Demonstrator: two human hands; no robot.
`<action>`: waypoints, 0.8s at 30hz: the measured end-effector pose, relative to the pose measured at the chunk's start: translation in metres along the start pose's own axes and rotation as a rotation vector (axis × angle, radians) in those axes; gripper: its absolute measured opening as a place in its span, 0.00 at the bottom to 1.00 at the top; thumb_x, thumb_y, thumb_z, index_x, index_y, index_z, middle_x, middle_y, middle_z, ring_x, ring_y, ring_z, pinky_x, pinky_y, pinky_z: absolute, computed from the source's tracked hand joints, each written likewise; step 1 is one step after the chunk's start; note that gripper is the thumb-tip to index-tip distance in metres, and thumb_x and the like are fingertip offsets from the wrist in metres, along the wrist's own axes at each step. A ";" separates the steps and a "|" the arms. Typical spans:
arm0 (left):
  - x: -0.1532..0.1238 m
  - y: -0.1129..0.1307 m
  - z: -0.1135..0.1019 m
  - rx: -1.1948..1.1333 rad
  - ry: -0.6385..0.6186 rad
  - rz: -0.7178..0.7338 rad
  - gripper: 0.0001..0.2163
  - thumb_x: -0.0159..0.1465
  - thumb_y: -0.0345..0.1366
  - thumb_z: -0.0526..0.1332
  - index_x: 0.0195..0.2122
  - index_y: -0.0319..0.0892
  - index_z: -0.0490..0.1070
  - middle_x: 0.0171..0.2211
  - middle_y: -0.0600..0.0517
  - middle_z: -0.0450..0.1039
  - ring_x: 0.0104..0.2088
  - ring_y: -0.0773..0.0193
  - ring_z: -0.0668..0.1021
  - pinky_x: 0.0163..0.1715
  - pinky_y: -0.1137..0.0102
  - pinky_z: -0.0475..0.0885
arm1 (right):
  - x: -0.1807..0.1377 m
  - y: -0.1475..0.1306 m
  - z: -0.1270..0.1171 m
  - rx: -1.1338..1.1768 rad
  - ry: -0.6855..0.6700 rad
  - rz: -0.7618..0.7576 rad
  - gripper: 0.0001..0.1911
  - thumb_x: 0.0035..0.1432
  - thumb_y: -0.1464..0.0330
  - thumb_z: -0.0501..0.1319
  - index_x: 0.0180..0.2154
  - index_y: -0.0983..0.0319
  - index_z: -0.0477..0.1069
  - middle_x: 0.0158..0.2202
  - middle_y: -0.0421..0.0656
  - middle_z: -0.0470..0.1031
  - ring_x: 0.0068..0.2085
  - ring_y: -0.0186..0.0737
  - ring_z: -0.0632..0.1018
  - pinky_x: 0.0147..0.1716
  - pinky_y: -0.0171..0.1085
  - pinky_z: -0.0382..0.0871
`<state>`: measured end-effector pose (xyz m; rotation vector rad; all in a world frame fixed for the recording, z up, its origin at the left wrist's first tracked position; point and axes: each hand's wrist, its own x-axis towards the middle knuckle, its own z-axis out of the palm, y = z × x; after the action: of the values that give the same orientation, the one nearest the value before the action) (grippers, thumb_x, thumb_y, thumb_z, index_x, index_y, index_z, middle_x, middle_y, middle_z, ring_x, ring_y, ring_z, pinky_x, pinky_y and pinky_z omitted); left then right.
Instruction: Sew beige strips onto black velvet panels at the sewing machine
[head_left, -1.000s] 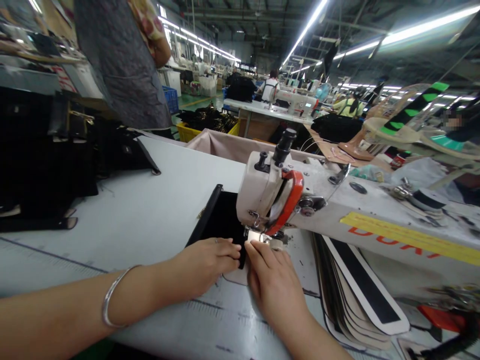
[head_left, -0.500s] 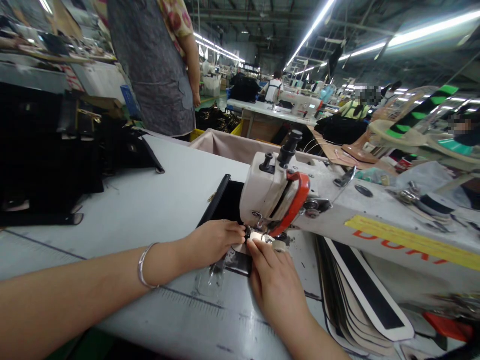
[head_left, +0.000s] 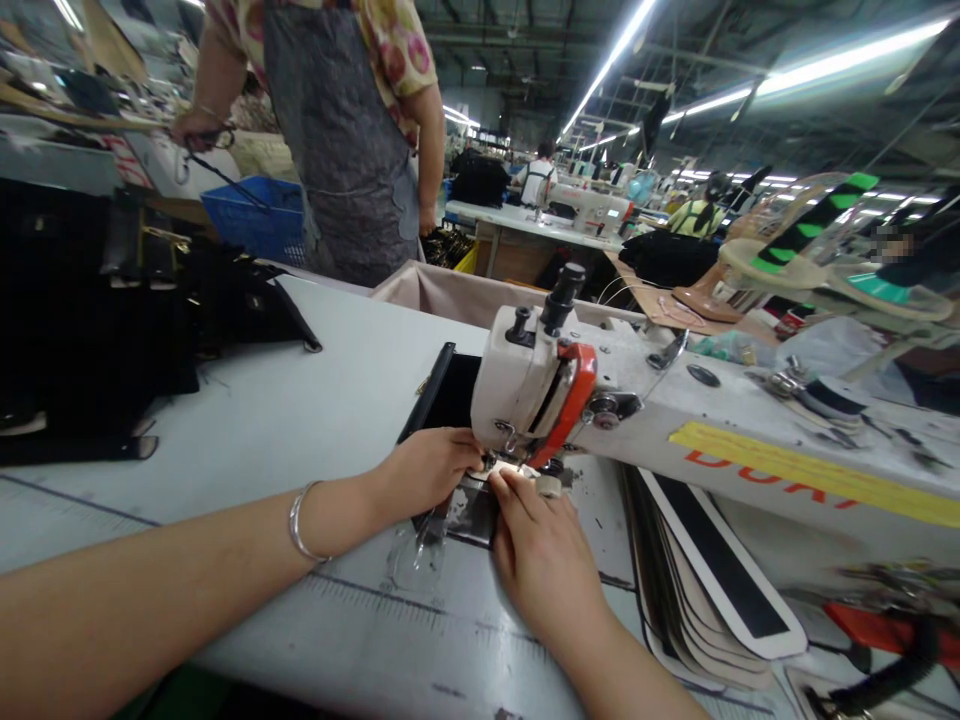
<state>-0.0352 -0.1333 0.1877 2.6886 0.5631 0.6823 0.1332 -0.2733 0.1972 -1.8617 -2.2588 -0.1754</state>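
The black panel [head_left: 456,392] lies flat under the head of the sewing machine [head_left: 510,375], partly hidden by it, its near edge close to my fingertips. I judge it light and soft across the middle, apt to bend or drag rather than break; the dark strip [head_left: 429,396] along its left edge looks firmer and smoother, perhaps a little slippery. I would hold it flat near the needle, fingertips just outside the foot, since the loose middle could pucker if pulled from afar.

My left hand [head_left: 431,470] reaches in with its fingers drawn together, tips at the panel's near edge; whether they pinch it or only press, I can't tell. My right hand [head_left: 546,545] has its fingers close together and stretched forward, tips by the small bright patch below the needle; its thumb is tucked from sight, so I can't tell whether it grips anything.

Nearest me, the metal plate [head_left: 472,515] shows between my hands. To the right, a fanned stack of panels [head_left: 720,565] lies beneath the machine arm. Dark pieces [head_left: 97,330] are heaped at the left of the pale table [head_left: 367,335]; beyond stands a co-worker in a grey apron [head_left: 341,130].
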 end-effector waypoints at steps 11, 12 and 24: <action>-0.002 -0.001 -0.003 -0.015 0.002 -0.012 0.14 0.65 0.23 0.55 0.38 0.43 0.80 0.45 0.51 0.79 0.47 0.61 0.79 0.50 0.67 0.74 | -0.001 -0.003 -0.002 0.012 0.012 0.015 0.25 0.63 0.74 0.54 0.62 0.64 0.63 0.58 0.48 0.71 0.50 0.50 0.70 0.50 0.49 0.65; -0.003 -0.001 -0.003 -0.023 0.005 -0.004 0.13 0.64 0.23 0.55 0.38 0.43 0.79 0.46 0.51 0.79 0.47 0.61 0.79 0.51 0.68 0.74 | -0.001 -0.003 -0.001 0.022 0.018 0.011 0.25 0.63 0.74 0.54 0.62 0.64 0.64 0.57 0.48 0.71 0.49 0.50 0.70 0.49 0.49 0.65; -0.003 -0.013 -0.007 -0.084 0.090 -0.055 0.10 0.67 0.31 0.58 0.43 0.43 0.79 0.45 0.49 0.79 0.49 0.57 0.78 0.52 0.63 0.73 | -0.025 0.005 -0.044 0.152 0.110 0.076 0.11 0.65 0.74 0.55 0.42 0.59 0.75 0.41 0.44 0.77 0.45 0.42 0.75 0.48 0.42 0.69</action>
<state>-0.0446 -0.1220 0.1878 2.5655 0.6146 0.7964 0.1469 -0.3061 0.2342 -1.8094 -2.0643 -0.0893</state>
